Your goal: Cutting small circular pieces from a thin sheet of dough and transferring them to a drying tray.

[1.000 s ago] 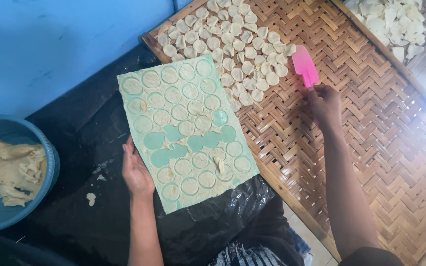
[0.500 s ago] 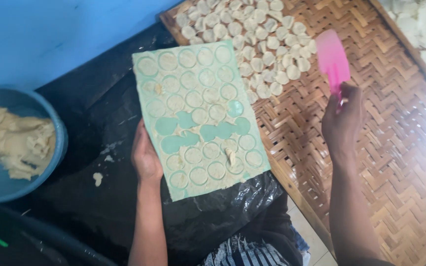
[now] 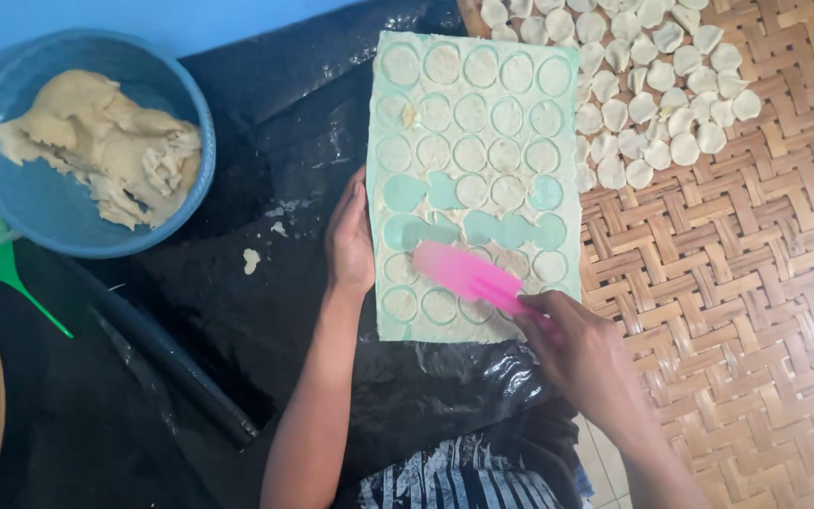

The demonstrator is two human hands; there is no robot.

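Right now your right hand (image 3: 581, 353) grips the pink scraper (image 3: 468, 275), its blade lying on the dough sheet (image 3: 475, 179) at the sheet's six o'clock end. Your left hand (image 3: 350, 240) rests open and flat against the sheet's nine o'clock edge. At ten o'clock, the blue bowl (image 3: 11, 203) holds a lump of dough scraps (image 3: 105, 146). At two o'clock, cut dough rounds (image 3: 657, 90) lie on the woven bamboo tray (image 3: 756, 283).

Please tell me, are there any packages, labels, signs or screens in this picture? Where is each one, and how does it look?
None of these is in view: no package, label, sign or screen.
Nearest to a print: the dark garment at the bottom edge, between the person's arms, has pale brush-like streaks, too partial to make out.
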